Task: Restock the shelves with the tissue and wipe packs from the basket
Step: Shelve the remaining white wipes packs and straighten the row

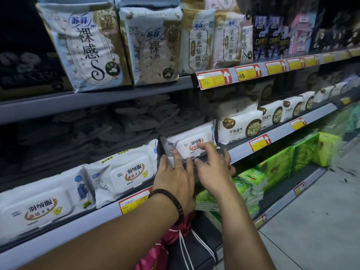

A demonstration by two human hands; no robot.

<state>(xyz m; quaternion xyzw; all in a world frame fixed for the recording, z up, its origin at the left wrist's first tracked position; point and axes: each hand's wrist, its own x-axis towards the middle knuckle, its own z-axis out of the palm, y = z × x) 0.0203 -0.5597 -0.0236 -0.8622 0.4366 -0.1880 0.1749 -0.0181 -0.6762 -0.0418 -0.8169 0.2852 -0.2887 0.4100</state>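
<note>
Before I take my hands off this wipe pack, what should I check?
1. Wipe pack is on the middle shelf: ok.
2. Its printed lid faces outward: ok.
3. It matches the neighbouring pack on its left: ok, same lid print.
4. Its bottom edge is seated behind the shelf lip: cannot tell, the hands cover it.
5. Left hand and right hand are free to withdraw: ok, their fingers lie fairly straight against the pack and are not curled round it.
</note>
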